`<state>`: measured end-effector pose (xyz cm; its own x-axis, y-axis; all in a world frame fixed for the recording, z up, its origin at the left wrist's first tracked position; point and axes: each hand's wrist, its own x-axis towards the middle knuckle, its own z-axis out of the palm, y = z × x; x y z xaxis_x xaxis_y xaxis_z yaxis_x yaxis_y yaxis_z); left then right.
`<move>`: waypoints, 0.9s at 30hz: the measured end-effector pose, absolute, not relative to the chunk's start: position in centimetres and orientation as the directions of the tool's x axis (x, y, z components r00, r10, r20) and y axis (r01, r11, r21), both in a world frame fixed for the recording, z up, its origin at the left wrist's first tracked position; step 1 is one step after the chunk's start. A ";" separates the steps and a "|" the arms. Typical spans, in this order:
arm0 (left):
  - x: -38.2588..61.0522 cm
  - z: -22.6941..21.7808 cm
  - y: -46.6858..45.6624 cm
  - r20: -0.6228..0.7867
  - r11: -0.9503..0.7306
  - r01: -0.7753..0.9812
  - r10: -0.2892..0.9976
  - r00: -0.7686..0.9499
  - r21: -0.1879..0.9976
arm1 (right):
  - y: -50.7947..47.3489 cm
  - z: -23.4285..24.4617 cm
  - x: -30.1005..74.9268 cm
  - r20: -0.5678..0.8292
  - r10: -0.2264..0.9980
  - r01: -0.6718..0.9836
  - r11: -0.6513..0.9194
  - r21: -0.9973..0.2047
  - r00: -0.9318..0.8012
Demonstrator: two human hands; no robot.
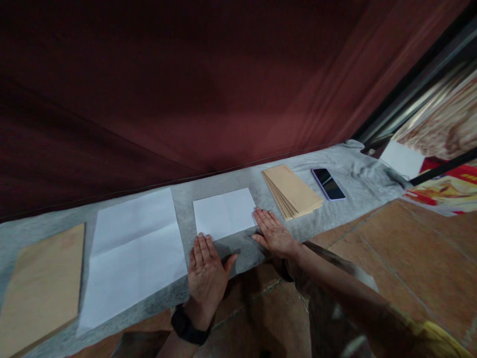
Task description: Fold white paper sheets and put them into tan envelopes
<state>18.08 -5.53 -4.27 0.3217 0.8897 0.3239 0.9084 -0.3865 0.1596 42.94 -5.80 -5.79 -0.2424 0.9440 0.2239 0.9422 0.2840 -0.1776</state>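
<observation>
I see the white paper [224,213], seemingly folded already, between flat hands gripping nothing: left hand [206,261] touching its near-left corner, right hand [275,233] its right edge. Left of the left hand, a creased sheet [136,253] lies spread flat. Grey cloth [238,249] lies beneath; a red curtain [208,99] hangs beyond both hands.

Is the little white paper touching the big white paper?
Apart. The head view shows a strip of grey cloth between the little white paper and the big white paper.
</observation>
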 end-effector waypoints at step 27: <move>17.1 -0.6 -1.3 0.191 -0.301 0.949 0.941 0.280 0.090 | -4.6 -5.1 37.8 0.256 0.880 0.859 0.458 -0.230 -0.400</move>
